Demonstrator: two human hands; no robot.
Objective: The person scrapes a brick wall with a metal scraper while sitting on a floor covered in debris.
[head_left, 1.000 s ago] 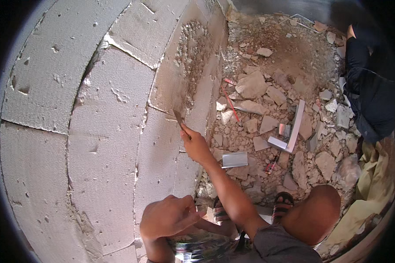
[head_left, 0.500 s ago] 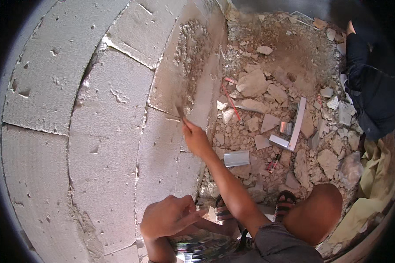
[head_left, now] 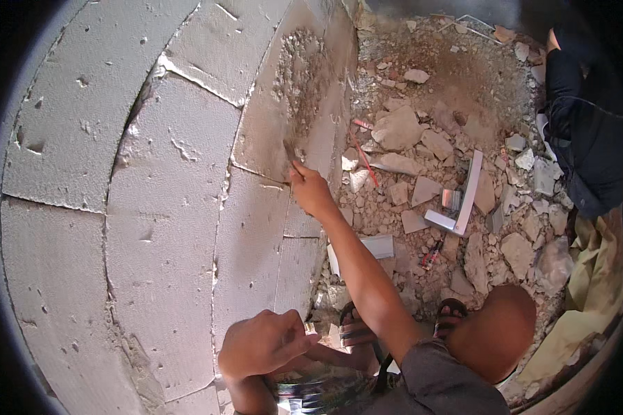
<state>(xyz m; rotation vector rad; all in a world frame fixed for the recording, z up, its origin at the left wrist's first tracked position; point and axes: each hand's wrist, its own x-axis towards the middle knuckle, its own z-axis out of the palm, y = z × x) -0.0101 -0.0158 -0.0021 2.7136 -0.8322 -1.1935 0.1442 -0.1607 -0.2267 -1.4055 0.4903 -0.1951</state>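
My right hand reaches out to the block wall, closed round a thin, dark, flat-ended tool. Its tip is at the lower end of a rough, chipped patch, and the tool's exact kind is too blurred to tell. Dust hangs around that patch. Low in the picture, my left hand rests near my knee with its fingers loosely bent and partly apart. Nothing is plainly held in it, though a small pale thing shows beside the fingers, and I cannot tell whether they touch.
Broken stone and rubble cover the ground right of the wall. On it lie a white L-shaped piece, a pale flat panel and a red strip. Dark cloth and yellowish sheeting are at the right.
My right hand has shifted slightly up and away along the wall with the tool. The left hand's fingers have drawn in a little, baring the small pale thing beside them.
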